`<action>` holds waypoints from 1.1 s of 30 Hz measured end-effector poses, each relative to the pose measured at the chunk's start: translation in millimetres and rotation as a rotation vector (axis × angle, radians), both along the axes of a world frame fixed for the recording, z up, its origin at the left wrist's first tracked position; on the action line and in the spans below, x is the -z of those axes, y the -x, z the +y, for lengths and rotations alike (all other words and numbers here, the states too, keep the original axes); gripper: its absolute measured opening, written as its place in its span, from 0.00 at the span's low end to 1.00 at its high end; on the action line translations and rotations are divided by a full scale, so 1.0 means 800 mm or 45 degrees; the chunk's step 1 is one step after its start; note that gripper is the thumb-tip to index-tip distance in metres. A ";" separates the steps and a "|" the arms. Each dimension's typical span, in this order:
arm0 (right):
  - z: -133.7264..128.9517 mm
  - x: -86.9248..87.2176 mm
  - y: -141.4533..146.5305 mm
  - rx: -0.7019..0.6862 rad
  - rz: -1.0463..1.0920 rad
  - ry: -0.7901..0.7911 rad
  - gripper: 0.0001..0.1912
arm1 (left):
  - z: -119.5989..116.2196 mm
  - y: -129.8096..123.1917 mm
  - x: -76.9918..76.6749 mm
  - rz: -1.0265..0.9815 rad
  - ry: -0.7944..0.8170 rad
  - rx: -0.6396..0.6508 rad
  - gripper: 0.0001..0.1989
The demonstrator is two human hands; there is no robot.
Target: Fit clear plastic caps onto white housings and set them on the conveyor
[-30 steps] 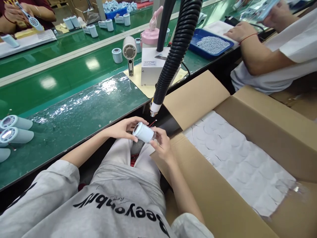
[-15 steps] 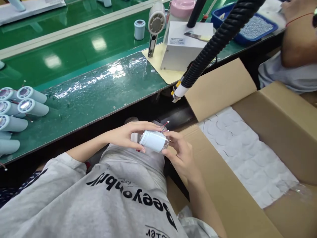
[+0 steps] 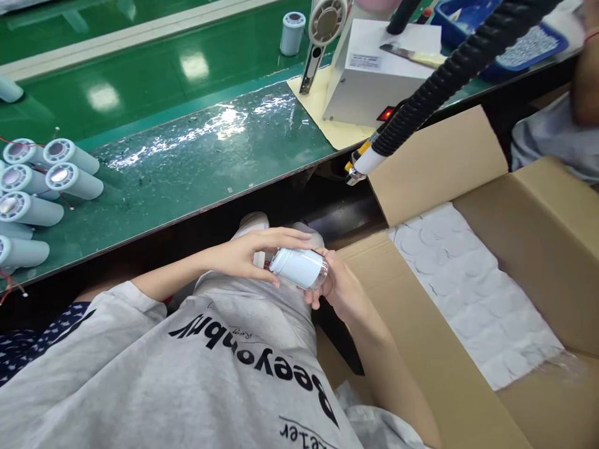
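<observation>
1. Head view: nearest is the person's pale grey shirt (image 3: 210,374) with black lettering, and above the lap a pale blue cylinder (image 3: 298,267) with a clear end, lying tilted between the two hands.
2. The left hand (image 3: 253,252) curves round its left end, fingers along the upper side and thumb below, pinching it between them.
3. The right hand (image 3: 337,284) is curled at the clear end, some fingertips showing beneath it; the exact place of its thumb I cannot tell.
4. At the right, a cardboard box (image 3: 433,355) stands open with its flaps folded out, white padding (image 3: 477,293) inside.
5. Beyond the hands, a black corrugated hose (image 3: 444,84) slants down to a white nozzle (image 3: 367,162), which hangs near the edge of a green table (image 3: 196,168).
6. On the table's left part, a group of blue cylinders (image 3: 75,181) lies on their sides, several with thin red wires.
7. Further right, a white machine (image 3: 381,78) with a lit red switch (image 3: 386,113) rests on yellow paper (image 3: 344,134), a knife (image 3: 416,55) on its top.
8. Beside it stands a handheld fan (image 3: 328,24).
9. Farther off, an upright blue cylinder (image 3: 292,34) stands on a green surface (image 3: 150,72); at the far right are a blue tray (image 3: 560,51) of small pale pieces and another person's arm (image 3: 587,84).
</observation>
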State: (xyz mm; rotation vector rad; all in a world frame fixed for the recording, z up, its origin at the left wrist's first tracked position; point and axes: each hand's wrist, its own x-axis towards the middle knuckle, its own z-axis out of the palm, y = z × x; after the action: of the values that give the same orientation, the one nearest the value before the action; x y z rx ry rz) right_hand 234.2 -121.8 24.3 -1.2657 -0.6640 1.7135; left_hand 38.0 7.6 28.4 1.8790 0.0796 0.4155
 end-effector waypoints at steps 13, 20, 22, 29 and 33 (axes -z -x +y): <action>-0.019 0.024 -0.012 0.087 -0.995 -1.136 0.27 | -0.025 0.003 -0.018 0.332 0.592 -0.240 0.34; -0.021 0.029 -0.011 0.079 -0.629 -0.902 0.26 | -0.014 0.004 -0.012 0.238 0.562 -0.089 0.36; -0.023 0.030 -0.012 0.105 -0.462 -0.714 0.25 | -0.012 0.006 -0.011 0.225 0.564 -0.046 0.35; -0.027 0.035 -0.011 0.072 -0.402 -0.422 0.24 | -0.019 0.005 0.008 0.380 0.668 -0.063 0.37; -0.023 0.048 0.006 0.043 -0.331 -0.318 0.34 | -0.030 0.005 0.023 0.506 0.714 -0.148 0.34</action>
State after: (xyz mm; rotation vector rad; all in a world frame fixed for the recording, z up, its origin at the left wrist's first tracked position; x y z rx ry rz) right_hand 229.4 -140.2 -14.4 -1.3222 -0.9710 1.4001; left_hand 34.4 -16.7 9.8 1.3785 0.5208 0.0735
